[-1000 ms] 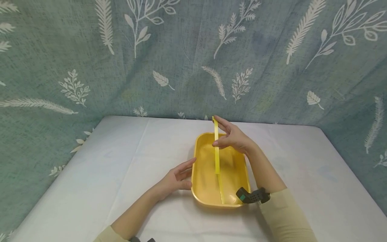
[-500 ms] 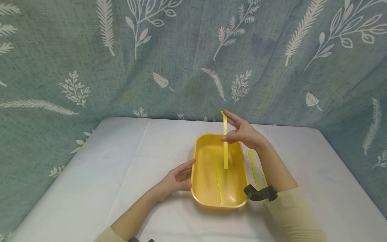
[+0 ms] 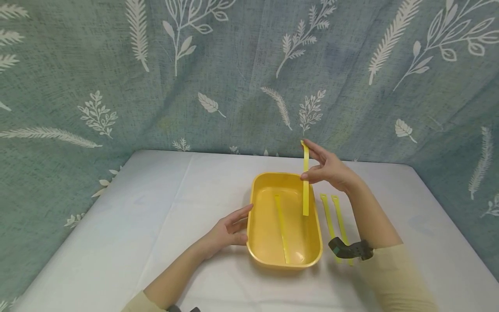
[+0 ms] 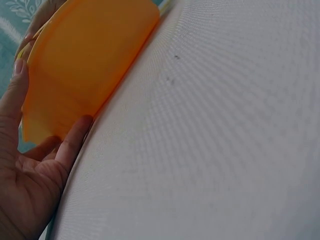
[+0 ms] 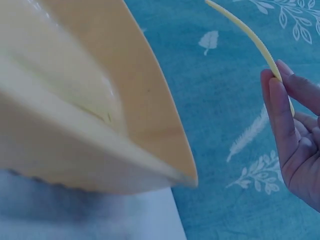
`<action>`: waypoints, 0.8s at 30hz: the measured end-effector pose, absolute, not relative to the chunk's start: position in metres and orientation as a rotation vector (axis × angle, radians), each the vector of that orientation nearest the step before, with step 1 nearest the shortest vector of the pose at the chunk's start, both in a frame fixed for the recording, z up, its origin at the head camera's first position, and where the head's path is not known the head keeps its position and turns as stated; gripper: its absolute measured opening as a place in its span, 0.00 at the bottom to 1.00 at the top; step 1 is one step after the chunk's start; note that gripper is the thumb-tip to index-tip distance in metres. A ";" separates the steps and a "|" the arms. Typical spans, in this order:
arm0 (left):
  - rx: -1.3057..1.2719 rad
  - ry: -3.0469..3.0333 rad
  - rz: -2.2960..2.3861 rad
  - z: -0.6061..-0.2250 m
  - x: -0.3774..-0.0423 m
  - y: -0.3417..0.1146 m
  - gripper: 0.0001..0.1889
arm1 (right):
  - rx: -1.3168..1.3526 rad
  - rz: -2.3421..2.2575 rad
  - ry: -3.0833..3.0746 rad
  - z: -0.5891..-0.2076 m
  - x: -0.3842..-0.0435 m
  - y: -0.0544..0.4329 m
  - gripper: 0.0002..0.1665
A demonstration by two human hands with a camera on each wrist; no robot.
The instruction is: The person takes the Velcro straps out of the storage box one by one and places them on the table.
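Note:
A yellow plastic tray (image 3: 261,225) stands on the table. My left hand (image 3: 226,233) rests against its left side, fingers fairly straight; in the left wrist view the thumb touches the rim and other fingers touch the outer wall (image 4: 90,55). Between thumb and fingers, my right hand (image 3: 329,171) pinches a thin yellow plastic strip (image 3: 306,199). That strip hangs upright over the tray's right rim, and the right wrist view shows it bent, with a finely ridged edge. Another yellow strip (image 3: 282,229) lies lengthwise inside the tray.
Right of the tray, two similar strips, a nearer one (image 3: 328,214) and an outer one (image 3: 340,216), lie side by side on the white tabletop (image 3: 187,195), partly behind the right wrist's camera. A leaf-patterned blue-green cloth (image 3: 241,65) hangs behind the table.
My right hand has moved to the right with its strip, from over the tray's middle to its right rim. The two table strips have come into view. The left hand and tray stay put.

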State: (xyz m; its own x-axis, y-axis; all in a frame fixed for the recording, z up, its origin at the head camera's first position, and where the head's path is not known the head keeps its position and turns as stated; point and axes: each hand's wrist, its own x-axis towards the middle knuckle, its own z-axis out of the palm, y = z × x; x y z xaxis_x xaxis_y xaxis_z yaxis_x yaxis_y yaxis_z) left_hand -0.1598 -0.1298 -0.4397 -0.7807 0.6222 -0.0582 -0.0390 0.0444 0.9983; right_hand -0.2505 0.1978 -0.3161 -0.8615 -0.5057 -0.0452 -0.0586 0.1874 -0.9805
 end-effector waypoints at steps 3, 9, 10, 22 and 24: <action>0.589 1.837 1.787 -0.440 -0.161 -0.130 0.41 | -0.519 -1.710 2.132 -0.316 -0.248 0.204 0.57; 0.590 1.845 1.785 -0.441 -0.161 -0.130 0.40 | -0.486 -1.690 2.171 -0.323 -0.244 0.219 0.57; 0.590 1.844 1.785 -0.441 -0.161 -0.130 0.40 | -0.476 -1.685 2.183 -0.324 -0.244 0.222 0.57; 0.573 1.847 1.787 -0.442 -0.160 -0.131 0.40 | -0.387 -1.612 2.293 -0.334 -0.231 0.257 0.58; 0.567 1.831 1.789 -0.442 -0.160 -0.130 0.41 | -0.376 -1.608 2.299 -0.334 -0.227 0.264 0.59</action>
